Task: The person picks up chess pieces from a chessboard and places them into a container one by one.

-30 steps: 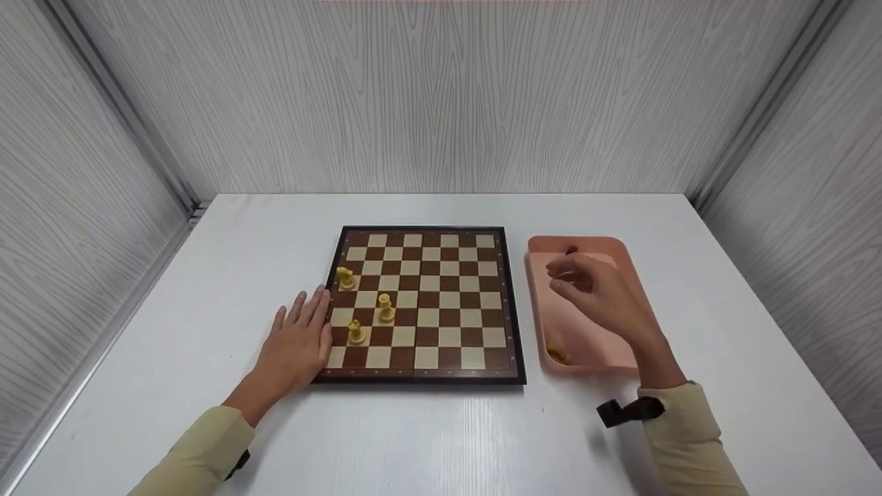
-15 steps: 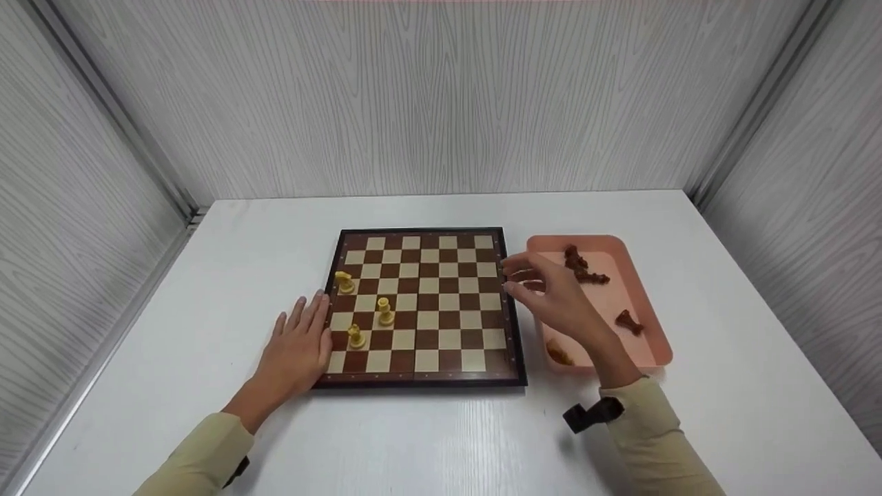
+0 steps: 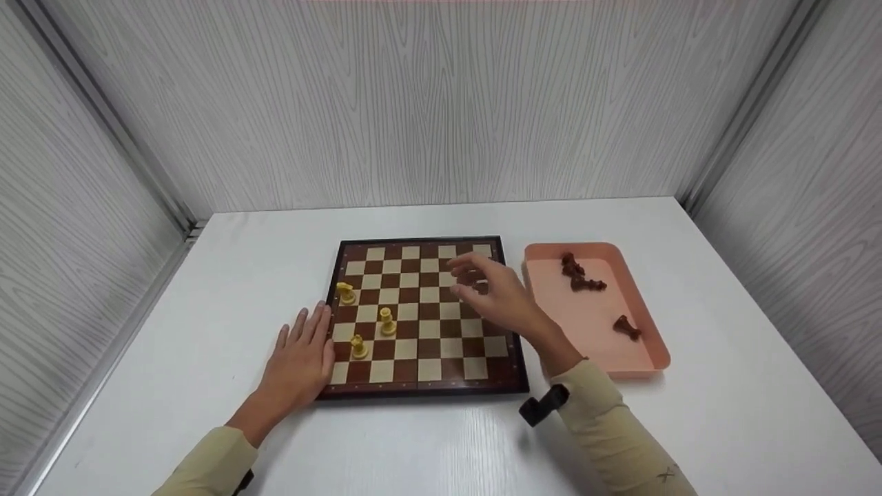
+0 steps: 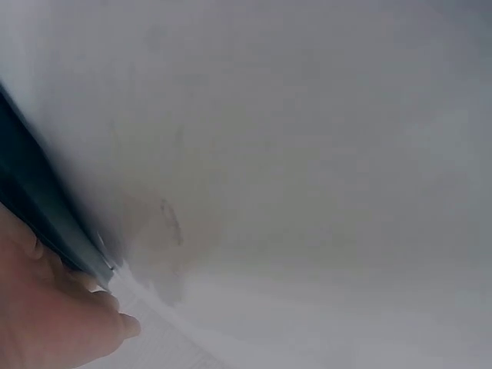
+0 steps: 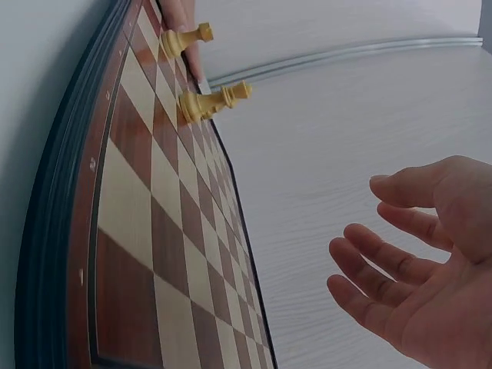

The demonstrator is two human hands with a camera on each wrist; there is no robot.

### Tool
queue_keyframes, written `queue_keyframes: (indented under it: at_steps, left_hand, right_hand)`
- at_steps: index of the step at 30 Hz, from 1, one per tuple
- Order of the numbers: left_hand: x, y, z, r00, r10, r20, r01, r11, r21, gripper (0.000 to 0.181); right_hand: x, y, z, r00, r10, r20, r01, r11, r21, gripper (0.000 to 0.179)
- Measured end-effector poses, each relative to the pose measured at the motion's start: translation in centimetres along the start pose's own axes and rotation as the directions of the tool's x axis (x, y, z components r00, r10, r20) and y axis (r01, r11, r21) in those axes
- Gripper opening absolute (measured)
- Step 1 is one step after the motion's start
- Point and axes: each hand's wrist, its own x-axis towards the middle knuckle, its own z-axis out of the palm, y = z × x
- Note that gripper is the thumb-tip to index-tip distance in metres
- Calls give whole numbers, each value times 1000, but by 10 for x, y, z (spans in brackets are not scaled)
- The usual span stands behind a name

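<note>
My left hand rests on the table with straight fingers along the left edge of the chessboard. My right hand hovers over the board's right half. Its fingers are bent loosely, apart from the thumb, and the right wrist view shows nothing in the right hand. Upright on the board's left side stand three pale yellow chess pieces: a knight by the left edge, a taller piece further in, and another piece nearest me.
Right of the board lies a pink tray with dark brown chess pieces lying on their sides. My right forearm covers its near left corner. A white wood-grain wall rises behind the table, with side walls at left and right.
My right hand has moved left from above the pink tray to above the board's right half, uncovering the brown pieces. The left hand stays by the board. The head view has tilted slightly.
</note>
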Motion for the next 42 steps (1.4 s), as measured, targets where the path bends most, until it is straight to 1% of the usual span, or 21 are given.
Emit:
queue_keyframes:
  at_steps: [6, 10, 17, 20, 24, 29, 34, 38, 42]
  left_hand:
    - [0, 0, 5, 1000, -11, 22, 11, 1000, -2, 60]
    - [1, 0, 3, 1000, -9, 2, 9, 1000, -6, 59]
    - [6, 2, -1, 1000, 11, 0, -11, 1000, -7, 59]
    - [7, 3, -1, 1000, 11, 6, -11, 1000, 1, 59]
    - [7, 3, -1, 1000, 5, 4, -5, 1000, 4, 59]
    - [8, 3, 0, 1000, 9, -12, -9, 1000, -6, 59]
    - [2, 1, 2, 1000, 5, -5, -5, 1000, -10, 59]
    - [-2, -1, 3, 1000, -3, -8, 3, 1000, -9, 58]
    - [-1, -1, 2, 1000, 1, -24, -1, 1000, -18, 58]
  right_hand:
    - [13, 3, 32, 1000, -12, -18, 13, 998, 59, 32]
    - [25, 1, 47, 1000, -11, -12, 12, 998, 61, 31]
    - [42, -5, 61, 1000, -2, -19, 3, 998, 62, 29]
    - [48, -7, 66, 1000, 4, 4, -4, 999, 38, 29]
    - [58, -10, 74, 999, -13, 31, 13, 1000, -6, 29]
    - [70, -11, 84, 1000, -10, 17, 10, 1000, -2, 27]
    - [76, -14, 100, 999, -10, 33, 9, 1000, 14, 26]
    - [83, -20, 114, 998, -7, 54, 8, 1000, -17, 28]
    - [89, -21, 124, 998, 23, 61, -21, 999, -36, 28]
